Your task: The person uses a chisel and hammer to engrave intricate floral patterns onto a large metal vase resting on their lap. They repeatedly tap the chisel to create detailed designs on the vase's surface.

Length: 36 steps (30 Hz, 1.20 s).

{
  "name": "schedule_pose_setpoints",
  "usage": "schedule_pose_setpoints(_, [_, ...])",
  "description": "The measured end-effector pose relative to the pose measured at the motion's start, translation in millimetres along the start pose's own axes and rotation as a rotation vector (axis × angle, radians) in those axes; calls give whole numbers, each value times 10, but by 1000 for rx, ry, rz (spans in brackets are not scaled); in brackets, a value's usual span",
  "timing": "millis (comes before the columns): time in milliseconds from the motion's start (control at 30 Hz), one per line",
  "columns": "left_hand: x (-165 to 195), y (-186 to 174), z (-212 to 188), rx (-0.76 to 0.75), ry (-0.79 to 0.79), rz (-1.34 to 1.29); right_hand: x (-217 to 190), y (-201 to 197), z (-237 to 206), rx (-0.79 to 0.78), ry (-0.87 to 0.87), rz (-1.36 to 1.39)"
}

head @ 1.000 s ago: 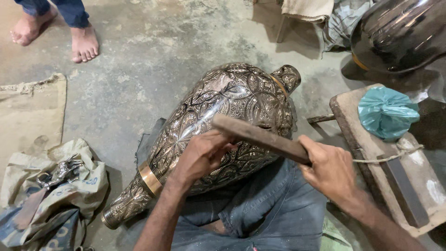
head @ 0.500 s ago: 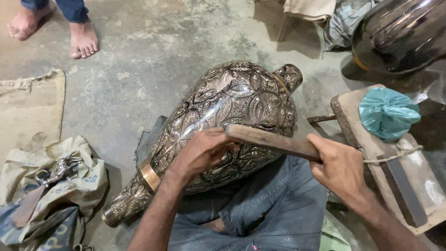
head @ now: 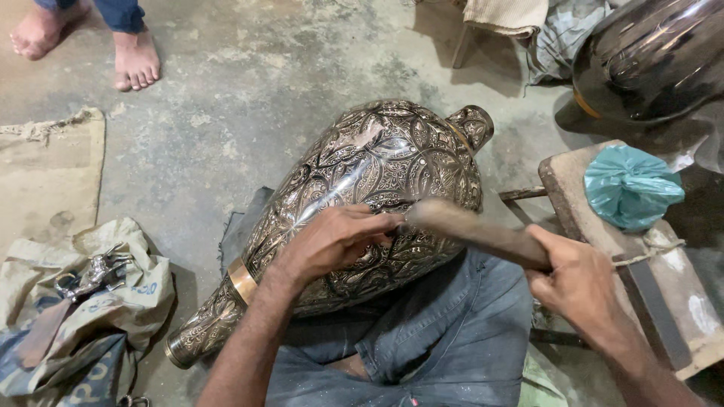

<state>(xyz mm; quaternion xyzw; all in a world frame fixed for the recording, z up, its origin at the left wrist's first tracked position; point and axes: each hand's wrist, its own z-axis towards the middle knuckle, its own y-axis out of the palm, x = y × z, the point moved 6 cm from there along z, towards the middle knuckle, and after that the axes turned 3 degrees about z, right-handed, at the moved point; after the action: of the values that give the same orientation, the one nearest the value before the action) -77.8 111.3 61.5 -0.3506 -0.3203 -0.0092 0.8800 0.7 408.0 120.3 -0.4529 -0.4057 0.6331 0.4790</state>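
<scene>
Hands at engraved metal vase [head: 377,162] lying neck toward lower left: left hand [head: 332,241] pinched w/ fingers together on its belly, right hand [head: 577,283] clamped on wooden mallet [head: 471,230].

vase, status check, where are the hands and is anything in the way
Left hand pressing small tool on engraved vase. Right hand gripping wooden mallet. Vase lying across lap, nothing obstructing.

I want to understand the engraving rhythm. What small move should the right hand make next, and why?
Probably a short lift of the wooden mallet for another light tap: its head sits against the small tool pinched in the left hand, which rests on the engraved metal vase; the right hand grips the handle.
</scene>
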Motion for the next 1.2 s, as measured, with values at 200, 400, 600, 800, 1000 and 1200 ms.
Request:
schedule_pose_setpoints(200, [-82, 55, 36, -108, -74, 5, 71, 64, -46, -28, 76, 59])
schedule_pose_setpoints(400, [-19, 70, -3, 80, -61, -29, 59, 111, -64, -148, 69, -11])
schedule_pose_setpoints(600, [93, 193, -174, 339, -221, -109, 168, 303, -111, -408, 342, 212])
schedule_pose_setpoints(800, [199, 264, -251, 415, -232, 83, 46, 309, -55, -365, 169, 156])
schedule_pose_setpoints(1000, [258, 277, -283, 475, -186, 138, -66, 292, 98, -299, 18, -29])
schedule_pose_setpoints(1200, [158, 343, -306, 445, -224, 162, -254, 153, 127, -173, 15, 219])
